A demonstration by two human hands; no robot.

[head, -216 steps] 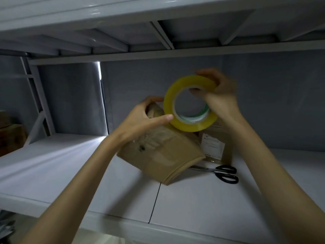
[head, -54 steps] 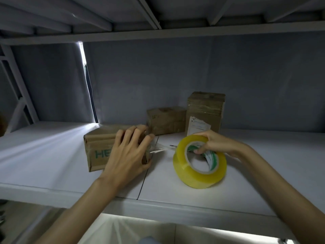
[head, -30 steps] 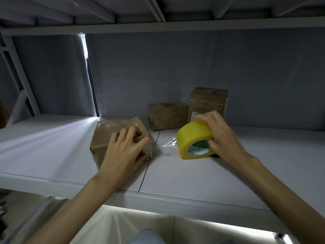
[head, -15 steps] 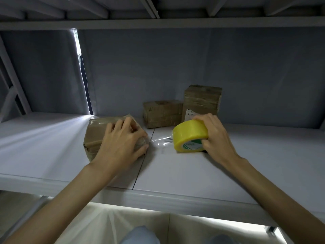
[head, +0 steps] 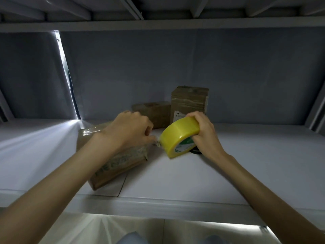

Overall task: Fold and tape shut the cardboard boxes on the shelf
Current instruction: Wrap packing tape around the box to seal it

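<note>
Nearest cardboard box: lying skewed on the white shelf close to its front edge, glossy tape already over its top and right end. Left hand on top of that end, fingers curled down, apparently pinching the free tape strip at the box's corner; exact grip hidden behind the knuckles. Yellow tape roll just right of the box, tipped on its edge, clutched in the right hand with fingers wrapped over the rim and thumb under. Short stretch of tape between roll and box, looking taut.

Likely step: tearing or finishing off the strip. Best done by pressing the stuck end flat, keeping the box pinned, pulling the roll sharply away or reaching for a cutter. Dark object under the roll, possibly scissors, mostly hidden. Further back, two more boxes: a low one and a tall one against the grey wall.
</note>
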